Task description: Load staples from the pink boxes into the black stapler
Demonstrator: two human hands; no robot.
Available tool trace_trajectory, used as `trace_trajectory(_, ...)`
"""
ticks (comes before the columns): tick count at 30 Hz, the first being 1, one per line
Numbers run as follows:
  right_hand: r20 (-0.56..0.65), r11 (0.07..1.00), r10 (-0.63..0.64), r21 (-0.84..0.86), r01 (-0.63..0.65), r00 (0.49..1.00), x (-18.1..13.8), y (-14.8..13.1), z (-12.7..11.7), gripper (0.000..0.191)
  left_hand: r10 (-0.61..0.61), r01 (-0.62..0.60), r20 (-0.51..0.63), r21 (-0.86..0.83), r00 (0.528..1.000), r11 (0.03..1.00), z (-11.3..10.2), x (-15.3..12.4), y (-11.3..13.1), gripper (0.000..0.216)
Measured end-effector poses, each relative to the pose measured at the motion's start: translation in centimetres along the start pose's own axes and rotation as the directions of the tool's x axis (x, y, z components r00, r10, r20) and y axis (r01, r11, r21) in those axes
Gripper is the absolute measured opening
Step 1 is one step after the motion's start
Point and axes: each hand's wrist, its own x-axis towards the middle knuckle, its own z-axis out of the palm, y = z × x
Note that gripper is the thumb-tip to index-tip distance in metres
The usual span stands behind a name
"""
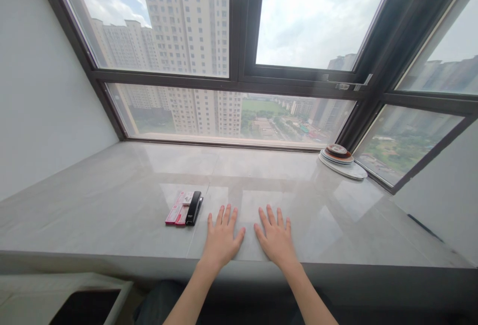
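1. Left hand (222, 240): flat on sill (112, 205), spread wide, holding nothing.
2. Right hand (277, 239): likewise flat, spread, nothing held.
3. Black stapler (193, 209): left of left hand, beside pink boxes (174, 214).
4. Stacked plates (338, 159): far right, by the window (241, 80).

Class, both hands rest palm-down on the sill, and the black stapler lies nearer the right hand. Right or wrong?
One error: in the head view, the black stapler lies nearer the left hand, not the right hand. Both rest palm-down on the sill.
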Motion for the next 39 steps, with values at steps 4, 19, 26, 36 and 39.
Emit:
trace_trajectory(4, 0.009, 1.0, 0.001, -0.015, -0.001, 1.0, -0.2, -0.1, 0.0, 0.067, -0.016, 0.016, -0.009, -0.008, 1.0, 1.0, -0.1, -0.1, 0.1, 0.067)
trace_trajectory(19, 0.028, 0.999, -0.043, -0.001, 0.043, 0.999, -1.5, -0.4, -1.1, 0.065, -0.012, 0.012, -0.005, -0.062, 1.0, 0.998, -0.6, -0.4, 0.2, 0.064)
trace_trajectory(26, 0.012, 0.996, -0.084, 0.002, 0.084, 0.996, -3.1, -0.1, -1.2, 0.063, 0.012, -0.013, -0.015, -0.047, 1.0, 0.999, -1.0, -3.1, 0.4, 0.064)
trace_trajectory(36, 0.021, 0.999, -0.028, 0.038, 0.027, 0.999, -5.6, -0.7, -1.2, 0.059, 0.056, -0.055, 0.022, -0.066, 0.998, 0.996, -1.5, -2.2, -1.0, 0.06)
trace_trajectory(39, 0.046, 0.996, 0.001, 0.084, -0.005, 0.999, -4.9, -0.6, -1.8, 0.058, 0.099, -0.098, 0.003, -0.058, 0.995, 0.993, -1.4, -1.4, -1.2, 0.065)
